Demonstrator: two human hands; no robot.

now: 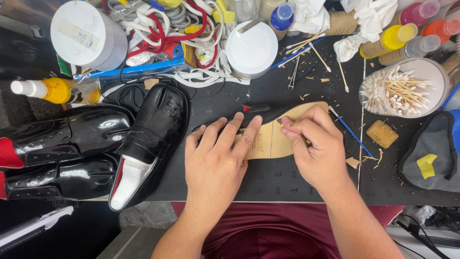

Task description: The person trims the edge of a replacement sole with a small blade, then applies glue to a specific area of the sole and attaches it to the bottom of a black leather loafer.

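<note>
**Hands steadying a shoe insole on a cutting mat**

At centre frame, a tan insole (273, 139) lies flat on the dark cutting mat (268, 177). The left hand (215, 163) presses it down with fingers spread and flat, apparently to stop it sliding. The right hand (316, 148) has its fingertips pinched together at the insole's surface, seemingly around a thin tool; what they grip is hidden. Black shoes (143, 139) lie at left; a tub of cotton swabs (402, 88) sits at upper right.

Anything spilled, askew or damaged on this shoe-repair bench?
Yes. Used cotton swabs and wood slivers lie strewn on the black mat, outside the swab tub. Crumpled tissues pile at the back. The left hand and right hand press a tan insole.
</note>
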